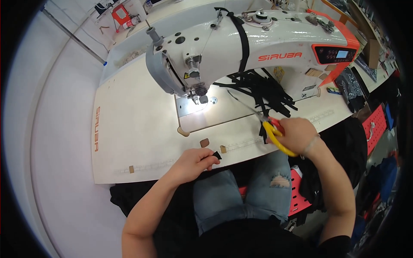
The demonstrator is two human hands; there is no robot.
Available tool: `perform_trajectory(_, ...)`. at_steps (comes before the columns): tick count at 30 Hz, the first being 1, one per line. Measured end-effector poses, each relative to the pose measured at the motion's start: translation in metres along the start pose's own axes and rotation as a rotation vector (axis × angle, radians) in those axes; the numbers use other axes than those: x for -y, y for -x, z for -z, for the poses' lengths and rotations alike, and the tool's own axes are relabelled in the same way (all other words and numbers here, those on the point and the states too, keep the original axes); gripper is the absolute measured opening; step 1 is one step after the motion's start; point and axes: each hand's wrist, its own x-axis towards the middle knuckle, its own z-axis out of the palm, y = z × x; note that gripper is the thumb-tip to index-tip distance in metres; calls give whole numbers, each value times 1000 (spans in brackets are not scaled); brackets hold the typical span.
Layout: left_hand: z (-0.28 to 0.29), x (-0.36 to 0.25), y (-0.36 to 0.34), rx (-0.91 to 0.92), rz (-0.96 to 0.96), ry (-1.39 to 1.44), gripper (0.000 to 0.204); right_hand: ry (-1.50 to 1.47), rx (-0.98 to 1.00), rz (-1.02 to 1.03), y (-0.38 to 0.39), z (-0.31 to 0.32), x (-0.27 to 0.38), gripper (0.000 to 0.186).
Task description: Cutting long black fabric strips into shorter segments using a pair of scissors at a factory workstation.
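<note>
Near the front edge of the white table (129, 129), my left hand (192, 165) is closed on a small black fabric piece (217, 155), whose end sticks out past the thumb and fingers. Over the table to the right, my right hand (298, 134) grips scissors with yellow and red handles (269, 130). Their blades point up and left, toward the sewing machine's (228, 47) lit needle area. A tangle of black fabric strips (264, 88) lies under the machine's arm. One strip end hangs down behind the scissors; whether my right hand also touches it I cannot tell.
A long black strip (243, 41) drapes over the machine's arm. Brown patches (204, 142) and a measuring scale (245, 145) are on the table. Dark cloth (344, 142) and a red perforated panel (374, 129) are at the right. A white wall (56, 129) stands left.
</note>
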Motion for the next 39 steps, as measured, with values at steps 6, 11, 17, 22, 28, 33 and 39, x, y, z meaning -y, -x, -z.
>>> perform_trajectory(6,-13,-16,1,68,-84,113,21,-611,-33,195,35,-32,44,40)
perform_trajectory(11,-26,-25,-8,78,-48,43,20,-1184,24,117,22,-62,53,32)
perform_trajectory(17,-28,-20,-19,35,-18,3,19,-921,57,-129,-1,-63,19,50)
perform_trajectory(22,-21,-12,-16,40,-1,45,22,-376,-94,-46,13,-21,7,44)
perform_trajectory(28,-27,-21,-11,113,-27,102,18,-696,17,190,31,-42,35,40)
perform_trajectory(33,-32,-29,-4,125,-96,26,19,-1166,-4,87,32,-61,56,32)
perform_trajectory(39,-36,-32,-3,109,-93,-11,21,-977,-144,84,39,-58,61,32)
